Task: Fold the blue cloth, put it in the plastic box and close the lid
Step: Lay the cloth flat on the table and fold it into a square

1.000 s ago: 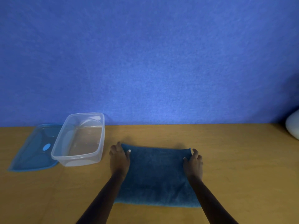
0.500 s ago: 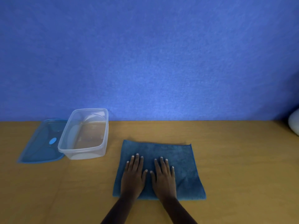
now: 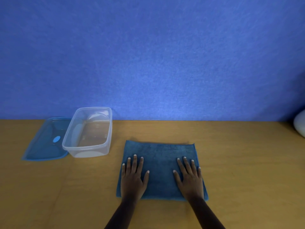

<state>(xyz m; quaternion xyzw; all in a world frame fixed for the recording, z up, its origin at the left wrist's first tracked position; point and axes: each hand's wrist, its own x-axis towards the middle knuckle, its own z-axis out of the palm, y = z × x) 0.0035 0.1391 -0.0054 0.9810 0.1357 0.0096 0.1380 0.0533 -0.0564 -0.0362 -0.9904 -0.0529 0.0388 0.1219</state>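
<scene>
The blue cloth (image 3: 160, 164) lies flat on the wooden table as a folded rectangle in front of me. My left hand (image 3: 133, 177) rests palm down on its left part, fingers spread. My right hand (image 3: 189, 177) rests palm down on its right part, fingers spread too. Neither hand grips anything. To the cloth's left stands the clear plastic box (image 3: 89, 131), open and with nothing inside. Its blue lid (image 3: 47, 141) lies flat on the table just left of the box, its right edge hidden behind the box.
The wooden table (image 3: 239, 162) runs back to a blue wall (image 3: 148, 55). A white rounded object (image 3: 299, 125) sits at the far right edge, partly out of view.
My hands went from the cloth's far corners to its middle, side by side, and have now slid apart toward its left and right edges, pressing it flat.
</scene>
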